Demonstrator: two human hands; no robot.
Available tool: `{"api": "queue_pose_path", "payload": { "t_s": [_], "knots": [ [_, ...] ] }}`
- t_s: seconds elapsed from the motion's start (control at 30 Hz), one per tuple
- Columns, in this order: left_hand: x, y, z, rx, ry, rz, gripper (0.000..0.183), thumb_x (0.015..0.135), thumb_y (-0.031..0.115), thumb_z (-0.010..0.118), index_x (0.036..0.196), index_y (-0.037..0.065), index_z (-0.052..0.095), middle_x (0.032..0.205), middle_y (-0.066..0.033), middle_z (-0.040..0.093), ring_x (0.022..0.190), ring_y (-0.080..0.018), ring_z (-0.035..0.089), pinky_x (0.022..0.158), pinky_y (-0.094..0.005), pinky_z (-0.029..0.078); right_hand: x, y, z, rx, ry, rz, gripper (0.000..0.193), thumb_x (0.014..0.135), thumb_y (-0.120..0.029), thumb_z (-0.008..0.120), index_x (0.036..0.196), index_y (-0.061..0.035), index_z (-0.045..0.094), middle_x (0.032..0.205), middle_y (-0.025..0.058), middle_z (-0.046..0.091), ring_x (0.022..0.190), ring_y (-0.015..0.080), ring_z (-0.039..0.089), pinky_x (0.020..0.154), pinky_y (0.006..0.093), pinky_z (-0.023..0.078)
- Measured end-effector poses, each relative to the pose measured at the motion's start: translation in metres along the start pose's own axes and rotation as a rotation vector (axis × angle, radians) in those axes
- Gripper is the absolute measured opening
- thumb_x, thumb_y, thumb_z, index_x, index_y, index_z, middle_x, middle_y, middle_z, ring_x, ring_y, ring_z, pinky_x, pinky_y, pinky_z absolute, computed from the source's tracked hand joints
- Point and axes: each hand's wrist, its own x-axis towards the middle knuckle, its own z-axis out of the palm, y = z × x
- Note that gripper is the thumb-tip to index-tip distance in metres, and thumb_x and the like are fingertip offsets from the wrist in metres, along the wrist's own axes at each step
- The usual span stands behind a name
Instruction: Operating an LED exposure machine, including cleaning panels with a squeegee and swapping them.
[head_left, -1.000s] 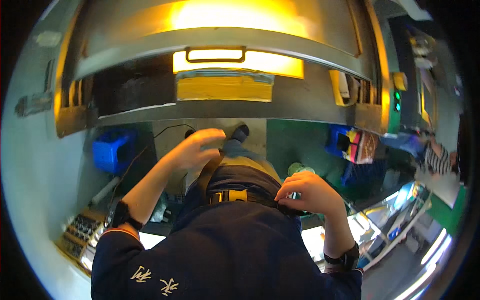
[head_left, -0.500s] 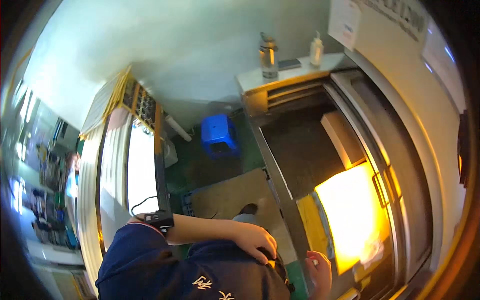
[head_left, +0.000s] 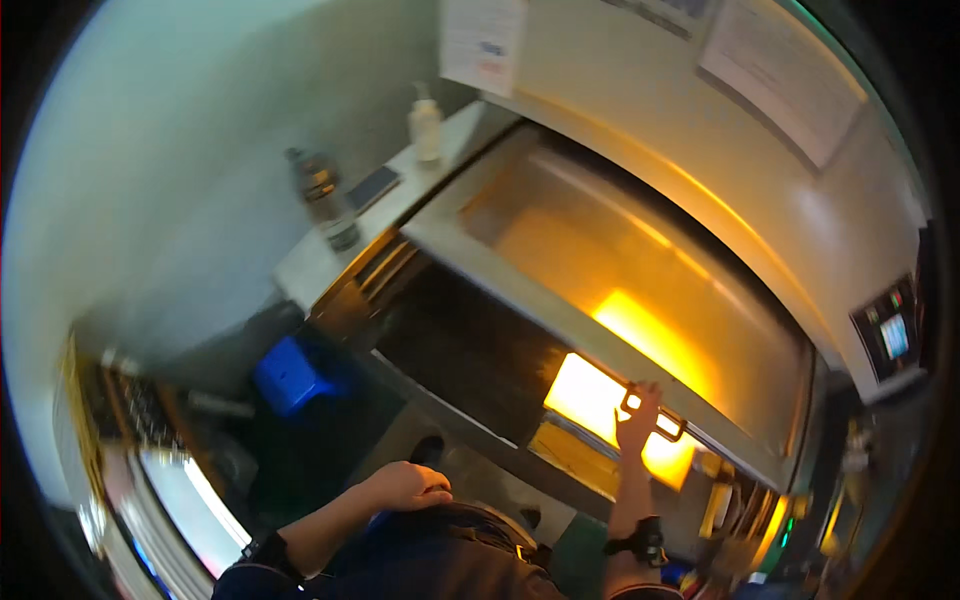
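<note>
My right hand [head_left: 638, 418] is closed on the dark-framed handle [head_left: 670, 426] at the edge of a large metal lid [head_left: 470, 255]. Beneath that edge, a glowing yellow-white panel [head_left: 580, 388] shows in the machine's bed, partly covered by the lid. A flat yellow piece with a grey edge [head_left: 570, 453] lies along the panel's near side. In front of my waist, my left hand [head_left: 410, 487] has its fingers curled in. Its palm is turned away, so what it holds, if anything, is hidden.
On the white ledge at the far left stand a clear bottle [head_left: 325, 200], a flat dark phone-like object [head_left: 373, 188] and a white squeeze bottle [head_left: 425, 128]. A blue stool [head_left: 290, 375] is on the floor. A rack [head_left: 110, 480] stands at left, and a control screen [head_left: 890, 335] at right.
The view has swung right. My right hand has gone from beside my waist out to the handle. The lid now lies over more of the bed, and less of the glowing panel shows.
</note>
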Motion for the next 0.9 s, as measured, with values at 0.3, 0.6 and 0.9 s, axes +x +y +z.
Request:
{"api": "queue_pose_path", "payload": {
  "t_s": [0.3,0.6,0.9],
  "knots": [
    [0.06,-0.024,-0.073,-0.041,-0.219,0.236,0.041,0.095,0.036,0.062,0.125,0.007,0.065,0.106,-0.0103,0.072,0.097,-0.0263,0.068,0.084,-0.0379,0.054,-0.086,-0.107,-0.094,-0.303,-0.804,0.619,0.061,0.077,-0.064,0.069,0.099,-0.0071,0.074,0.099,0.0145,0.072,0.096,0.0298,0.069,0.088,0.047,0.051],
    [0.114,-0.019,0.012,-0.275,-0.573,0.453,0.085,0.093,0.037,0.068,0.152,-0.003,0.022,0.147,-0.0278,0.041,0.125,-0.029,0.055,0.101,-0.0384,0.047,-0.143,-0.181,-0.198,-0.328,-0.533,0.588,0.053,0.079,-0.06,0.067,0.094,-0.01,0.074,0.093,0.0129,0.073,0.086,0.0326,0.071,0.079,0.0444,0.054],
    [0.168,0.13,-0.044,-1.033,-0.062,1.514,0.046,0.102,0.036,0.048,0.136,0.005,0.051,0.147,-0.0157,0.047,0.141,-0.0348,0.04,0.118,-0.0639,0.025,-0.087,-0.234,-0.328,-0.097,0.284,0.212,0.044,0.084,-0.037,0.072,0.12,-0.0133,0.062,0.132,0.0138,0.056,0.131,0.0337,0.046,0.111,0.0512,0.034]
  ]
}}
